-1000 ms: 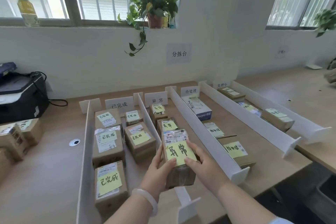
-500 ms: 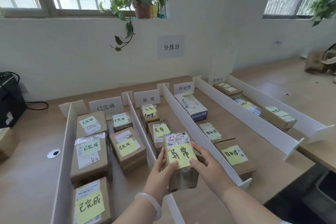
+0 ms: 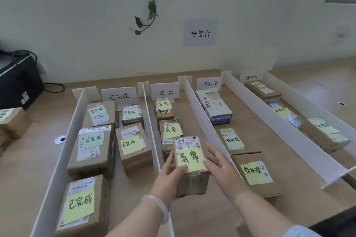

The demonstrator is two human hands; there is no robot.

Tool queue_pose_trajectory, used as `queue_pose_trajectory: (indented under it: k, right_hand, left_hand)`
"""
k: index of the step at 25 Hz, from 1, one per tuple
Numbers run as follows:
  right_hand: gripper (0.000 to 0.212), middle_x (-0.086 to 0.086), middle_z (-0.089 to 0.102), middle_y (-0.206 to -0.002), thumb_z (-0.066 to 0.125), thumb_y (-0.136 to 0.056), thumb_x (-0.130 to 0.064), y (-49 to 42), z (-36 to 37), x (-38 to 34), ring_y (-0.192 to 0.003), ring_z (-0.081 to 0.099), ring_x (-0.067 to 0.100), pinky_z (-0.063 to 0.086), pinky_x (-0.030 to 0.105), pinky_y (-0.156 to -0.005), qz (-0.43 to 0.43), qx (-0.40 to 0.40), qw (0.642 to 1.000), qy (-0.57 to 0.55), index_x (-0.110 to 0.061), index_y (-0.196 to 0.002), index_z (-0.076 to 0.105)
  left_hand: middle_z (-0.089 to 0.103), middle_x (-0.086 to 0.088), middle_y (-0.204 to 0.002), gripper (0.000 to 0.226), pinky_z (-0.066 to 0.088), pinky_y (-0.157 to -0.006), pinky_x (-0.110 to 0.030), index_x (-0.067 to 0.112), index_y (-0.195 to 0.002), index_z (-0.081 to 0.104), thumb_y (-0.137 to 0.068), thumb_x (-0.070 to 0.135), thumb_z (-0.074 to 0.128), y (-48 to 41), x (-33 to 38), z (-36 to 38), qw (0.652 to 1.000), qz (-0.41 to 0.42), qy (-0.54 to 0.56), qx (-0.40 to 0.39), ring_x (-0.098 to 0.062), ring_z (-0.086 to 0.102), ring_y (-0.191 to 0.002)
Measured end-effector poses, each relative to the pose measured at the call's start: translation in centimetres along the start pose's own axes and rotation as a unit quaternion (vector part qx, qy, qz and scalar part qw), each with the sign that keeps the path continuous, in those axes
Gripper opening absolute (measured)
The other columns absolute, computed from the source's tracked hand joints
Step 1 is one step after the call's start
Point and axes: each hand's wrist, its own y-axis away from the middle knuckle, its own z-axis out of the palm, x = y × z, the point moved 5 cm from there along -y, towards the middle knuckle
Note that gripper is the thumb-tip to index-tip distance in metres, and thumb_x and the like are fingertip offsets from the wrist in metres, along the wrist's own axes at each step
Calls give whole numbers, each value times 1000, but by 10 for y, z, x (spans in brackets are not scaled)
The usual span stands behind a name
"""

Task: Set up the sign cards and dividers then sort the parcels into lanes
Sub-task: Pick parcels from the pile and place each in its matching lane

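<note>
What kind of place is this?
Likely a parcel-sorting desk in an office: white dividers split the table into lanes, sign cards head each, and note-tagged parcels fill them.

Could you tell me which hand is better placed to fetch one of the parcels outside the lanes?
Probably the left hand: it holds the 异常 parcel on the side nearer the loose parcels at the table's left edge; the right hand is farther.
</note>
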Motion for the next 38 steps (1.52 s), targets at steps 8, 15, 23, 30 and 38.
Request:
queue_pose_trajectory:
  k: [8, 15, 23, 30, 38]
  right_hand:
    - [50, -4, 43, -141, 58, -97, -29, -40, -21, 48, -132, 38, 2, 30, 23, -98, 40, -108, 990, 76, -50, -139, 38]
    - [55, -9, 40, -148, 59, -96, -34, -55, -15, 79, -133, 39, 4, 33, 24, -99, 61, -172, 976, 118, -45, -145, 36]
    - [54, -11, 42, -139, 59, -96, -30, -56, -14, 78, -132, 44, 7, 34, 22, -98, 57, -199, 973, 102, -40, -145, 37]
    - [56, -7, 42, -149, 60, -95, -35, -63, -16, 85, -134, 41, 6, 34, 27, -104, 49, -200, 971, 123, -43, -145, 36]
    - [56, -3, 43, -148, 59, -96, -35, -67, -21, 86, -135, 39, 6, 34, 27, -105, 52, -204, 968, 140, -44, -146, 36]
  left_hand:
    - [72, 11, -115, 61, 53, -95, -52, 51, -135, 47, -85, 25, 71, -31, -51, 12, 993, -41, 30, 104, -17, 70, -104]
    - [63, 17, -118, 63, 39, -110, -35, 39, -149, 36, -95, 16, 58, -44, -74, -2, 979, -72, -99, 164, -12, 58, -115]
    - [56, 12, -128, 97, 44, -94, -24, 33, -157, 2, -88, 22, 69, -39, -75, 7, 957, -73, -246, 136, -12, 57, -112]
    - [45, 2, -137, 114, 40, -109, -29, 36, -156, 11, -70, 35, 85, -48, -89, 16, 933, -28, -325, 151, -12, 49, -123]
    - [42, -1, -140, 108, 40, -108, -30, 35, -155, 18, -72, 31, 86, -64, -76, 7, 932, -18, -307, 192, -16, 51, -123]
